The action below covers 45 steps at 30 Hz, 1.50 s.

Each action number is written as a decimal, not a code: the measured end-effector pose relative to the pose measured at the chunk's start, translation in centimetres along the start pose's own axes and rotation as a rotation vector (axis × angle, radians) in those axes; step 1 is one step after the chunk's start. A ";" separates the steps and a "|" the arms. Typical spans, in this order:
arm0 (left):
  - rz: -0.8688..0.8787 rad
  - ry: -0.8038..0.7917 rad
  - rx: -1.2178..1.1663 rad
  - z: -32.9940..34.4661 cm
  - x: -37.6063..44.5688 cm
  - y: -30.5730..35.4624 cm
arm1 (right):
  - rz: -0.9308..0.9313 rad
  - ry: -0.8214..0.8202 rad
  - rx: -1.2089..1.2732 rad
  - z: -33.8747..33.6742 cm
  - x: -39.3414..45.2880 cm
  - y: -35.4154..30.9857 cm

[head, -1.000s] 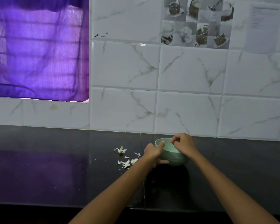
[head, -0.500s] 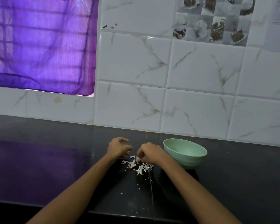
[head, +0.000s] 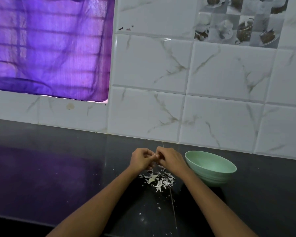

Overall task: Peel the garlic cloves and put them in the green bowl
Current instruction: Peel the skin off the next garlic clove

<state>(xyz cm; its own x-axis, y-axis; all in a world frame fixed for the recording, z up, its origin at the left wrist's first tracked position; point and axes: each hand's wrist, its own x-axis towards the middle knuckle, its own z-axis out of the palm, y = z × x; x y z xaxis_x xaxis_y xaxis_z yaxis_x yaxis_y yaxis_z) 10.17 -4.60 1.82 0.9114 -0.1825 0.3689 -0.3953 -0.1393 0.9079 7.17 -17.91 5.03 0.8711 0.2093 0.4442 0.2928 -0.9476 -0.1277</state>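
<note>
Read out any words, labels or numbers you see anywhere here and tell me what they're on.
No readable text anywhere.
Picture tile: printed cups and cakes only, no lettering.
Small dark marks on the white wall tile: too small to tell whether they are writing.
Green bowl, countertop and purple curtain: no print visible.

Both hands' fingers [head: 156,156] pinch something small above garlic peels [head: 158,180].

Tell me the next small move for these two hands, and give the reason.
Probably keep picking the skin off the clove pinched between both hands, letting the bits drop on the pile. The left hand and right hand meet fingertip to fingertip above the garlic peels on the counter; the clove itself is too hidden to judge. The green bowl waits just right of the right hand.
</note>
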 end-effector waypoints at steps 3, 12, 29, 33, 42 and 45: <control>0.003 -0.003 -0.025 0.2 -0.1 0.2 | -0.023 0.069 0.005 -0.1 -0.1 0.2; 0.012 0.006 0.064 -0.3 -0.6 0.1 | -0.017 0.164 0.246 0.0 -0.8 0.4; 0.032 -0.006 0.592 -0.6 -0.2 -0.3 | 0.108 0.036 0.363 0.6 -0.7 0.4; 0.125 0.101 0.595 -0.7 0.1 0.1 | 0.101 0.083 0.315 0.4 -0.8 0.3; 0.152 0.236 0.603 -1.2 -0.2 0.8 | 0.020 0.284 0.232 -2.2 -0.2 -0.9; 0.203 0.287 0.610 -1.5 0.2 0.9 | -0.023 0.334 0.089 -4.1 1.3 -1.6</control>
<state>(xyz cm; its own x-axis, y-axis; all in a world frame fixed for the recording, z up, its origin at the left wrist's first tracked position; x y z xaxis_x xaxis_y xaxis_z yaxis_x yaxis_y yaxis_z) 10.22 -3.29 3.02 0.7740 -0.0100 0.6331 -0.4775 -0.6659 0.5732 6.17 -17.11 9.45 0.6911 0.1255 0.7118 0.3570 -0.9156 -0.1852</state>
